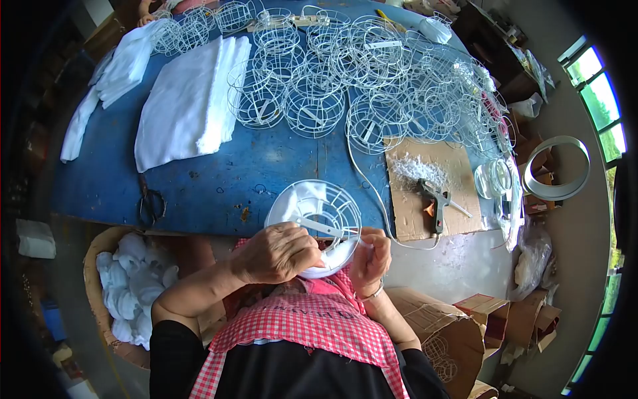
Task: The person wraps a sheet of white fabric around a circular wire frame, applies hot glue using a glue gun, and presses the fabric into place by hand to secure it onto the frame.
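A round white wire frame [340,207], partly lined with white cloth [292,203], is held at the table's front edge, close to my apron. A flat metal strip [318,227] crosses its middle. My left hand [282,253] is closed on the frame's left side, fingers bent over the cloth and rim. On the right side, my right hand [370,259] pinches at the rim; whether its fingertips hold wire or cloth there is hidden. White cloth also shows along the frame's near side, between the two hands.
Many wire frames [316,100] crowd the blue table's far side. Stacked white cloth [186,106] and scissors [151,203] lie left. On cardboard [405,216] at right rests a glue gun [436,206] with its cord. A box of white cloth pieces [136,286] stands below left. Another person's hand [145,18] shows far left.
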{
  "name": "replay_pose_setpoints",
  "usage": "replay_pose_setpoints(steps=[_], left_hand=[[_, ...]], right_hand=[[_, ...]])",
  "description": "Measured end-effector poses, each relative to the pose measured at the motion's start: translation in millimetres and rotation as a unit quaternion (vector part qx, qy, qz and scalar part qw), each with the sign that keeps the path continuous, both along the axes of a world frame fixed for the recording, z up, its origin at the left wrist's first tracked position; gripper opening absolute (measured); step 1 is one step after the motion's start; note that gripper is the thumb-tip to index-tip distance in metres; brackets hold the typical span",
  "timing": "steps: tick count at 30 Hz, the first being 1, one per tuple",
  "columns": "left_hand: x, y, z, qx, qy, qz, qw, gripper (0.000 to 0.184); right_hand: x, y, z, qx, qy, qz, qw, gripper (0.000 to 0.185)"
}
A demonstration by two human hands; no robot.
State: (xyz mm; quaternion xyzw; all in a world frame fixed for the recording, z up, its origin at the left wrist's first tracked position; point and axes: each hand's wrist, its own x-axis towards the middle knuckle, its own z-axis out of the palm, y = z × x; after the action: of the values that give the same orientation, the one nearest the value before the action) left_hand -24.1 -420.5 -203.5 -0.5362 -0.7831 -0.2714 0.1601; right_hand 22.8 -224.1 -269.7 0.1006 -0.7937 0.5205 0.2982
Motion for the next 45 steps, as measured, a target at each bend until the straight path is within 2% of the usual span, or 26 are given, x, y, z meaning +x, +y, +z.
replay_pose_setpoints(steps=[2,5,9,10,13,20,22,25,28,31,35,38,39,41,45], left_hand=[[-7.9,-8.6,-2.0,-0.021,0.054,-0.011,0.998,0.019],[-14.9,-21.5,-23.6,0.003,0.042,0.042,0.998,0.026],[11.0,-13.8,-15.0,0.073,-0.098,0.14,0.983,0.026],[14.2,-9.5,-6.6,0.086,-0.139,0.118,0.979,0.033],[18.5,-0.7,-0.5,0.009,-0.164,0.102,0.981,0.032],[27.6,6.6,4.6,-0.013,-0.168,0.12,0.978,0.021],[26.9,6.5,1.3,0.017,-0.2,0.113,0.973,0.018],[29.9,8.4,-3.5,0.04,-0.197,0.133,0.97,0.019],[30.9,5.5,-9.7,0.053,-0.179,0.131,0.974,0.02],[31.4,1.7,-18.7,0.072,-0.172,0.105,0.977,0.019],[32.8,2.7,-20.5,0.076,-0.162,0.081,0.981,0.018],[29.9,0.8,-23.4,0.094,-0.158,0.079,0.98,0.018],[29.0,0.5,-24.2,0.097,-0.161,0.075,0.979,0.018],[28.6,-0.5,-25.5,0.104,-0.169,0.07,0.978,0.018],[27.8,1.2,-21.6,0.11,-0.175,0.068,0.976,0.017]], right_hand=[[-0.3,-2.6,1.9,0.032,0.036,-0.02,0.999,0.02],[-0.5,-6.9,5.1,0.098,0.01,0.019,0.995,0.021],[9.5,-11.3,10.1,0.1,-0.008,0.052,0.994,0.025],[10.6,-12.6,10.3,0.099,-0.005,0.052,0.994,0.025],[13.3,-14.1,10.8,0.107,-0.003,0.065,0.992,0.025],[22.2,-14.7,19.5,0.055,-0.069,0.071,0.994,0.022],[21.8,-14.3,23.9,0.035,-0.094,0.082,0.992,0.021],[17.1,-10.8,32.3,0.029,-0.096,0.127,0.987,0.02],[18.7,-1.1,39.7,-0.002,-0.154,0.17,0.973,0.021],[26.8,7.2,51.6,0.071,-0.194,0.163,0.965,0.024],[33.4,20.7,41.4,0.211,-0.242,0.17,0.932,0.023],[27.3,27.2,49.5,0.11,-0.402,0.236,0.878,0.022],[24.7,31.4,47.6,0.025,-0.452,0.281,0.846,0.023],[19.9,41.5,36.3,-0.146,-0.534,0.362,0.75,0.026],[26.9,45.0,23.0,-0.408,-0.489,0.336,0.694,0.025]])
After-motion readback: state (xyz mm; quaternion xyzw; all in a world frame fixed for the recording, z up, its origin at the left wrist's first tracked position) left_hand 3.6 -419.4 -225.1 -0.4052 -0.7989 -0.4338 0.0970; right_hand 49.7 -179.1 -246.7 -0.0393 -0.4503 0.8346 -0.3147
